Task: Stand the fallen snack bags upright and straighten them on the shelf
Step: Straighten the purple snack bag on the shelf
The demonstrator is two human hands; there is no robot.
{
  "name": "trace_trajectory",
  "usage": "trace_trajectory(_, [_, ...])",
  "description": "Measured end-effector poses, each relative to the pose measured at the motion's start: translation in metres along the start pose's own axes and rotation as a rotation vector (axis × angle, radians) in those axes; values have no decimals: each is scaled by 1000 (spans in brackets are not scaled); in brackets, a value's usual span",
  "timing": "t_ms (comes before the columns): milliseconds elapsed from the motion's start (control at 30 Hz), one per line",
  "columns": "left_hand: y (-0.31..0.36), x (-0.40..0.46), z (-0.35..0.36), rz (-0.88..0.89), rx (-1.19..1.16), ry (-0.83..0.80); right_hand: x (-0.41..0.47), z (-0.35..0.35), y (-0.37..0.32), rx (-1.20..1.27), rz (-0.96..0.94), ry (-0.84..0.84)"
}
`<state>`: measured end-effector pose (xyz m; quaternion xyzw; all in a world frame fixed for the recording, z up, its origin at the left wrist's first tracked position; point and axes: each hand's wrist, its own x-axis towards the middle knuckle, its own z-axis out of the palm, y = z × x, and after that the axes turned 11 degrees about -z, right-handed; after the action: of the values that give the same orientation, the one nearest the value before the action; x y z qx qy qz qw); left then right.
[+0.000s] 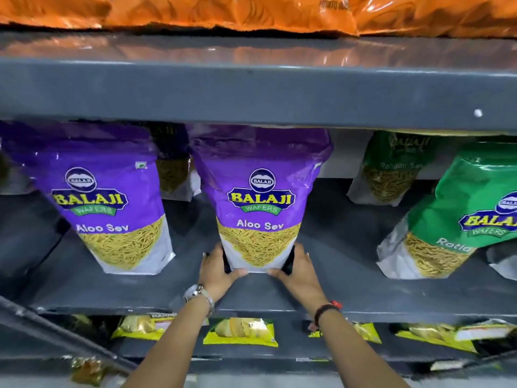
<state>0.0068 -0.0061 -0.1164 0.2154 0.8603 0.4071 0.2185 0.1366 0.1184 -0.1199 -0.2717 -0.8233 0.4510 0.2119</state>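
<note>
Middle shelf (321, 292), dark grey, holds the items under inspection. A purple Aloo Sev bag (261, 200) stands upright near the shelf's centre, its front panel facing outward and its base resting on the shelf surface.

The left hand (216, 268) is pressed against the lower left corner of this bag, thumb lying along the front of the bottom edge, remaining fingers wrapped behind the left side. The right hand (298, 271) mirrors it at the lower right corner, thumb at the front bottom edge, fingers curled around the right side. Both hands grasp the bag's base between them; the bag sits directly between the two palms, in contact with both.

A wristwatch (197, 294) is on the left wrist; a dark band with a red piece (327, 309) is on the right wrist.

A second purple Aloo Sev bag (105, 197) stands to the left, apart from the held one, leaning slightly. Another purple bag (173, 163) stands behind, between the two. To the right, a green bag (458, 217) tilts leftward at the front, and a further green bag (391, 166) stands behind it.

Orange packets (223, 12) fill the shelf above. Yellow-green packets (240, 331) lie flat on the shelf below.
</note>
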Motion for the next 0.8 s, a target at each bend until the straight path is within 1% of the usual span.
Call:
trace_trajectory(167, [-1, -14, 2, 37, 85, 26, -16, -4, -1, -28, 2, 24])
trace_trajectory(300, [-9, -10, 4, 51, 142, 20, -20, 1, -2, -129, -37, 64])
trace_trajectory(433, [-18, 0, 9, 53, 207, 28, -22, 3, -3, -177, -79, 112])
trace_trajectory(800, [-21, 2, 11, 90, 237, 52, -20, 5, -1, -196, -57, 100])
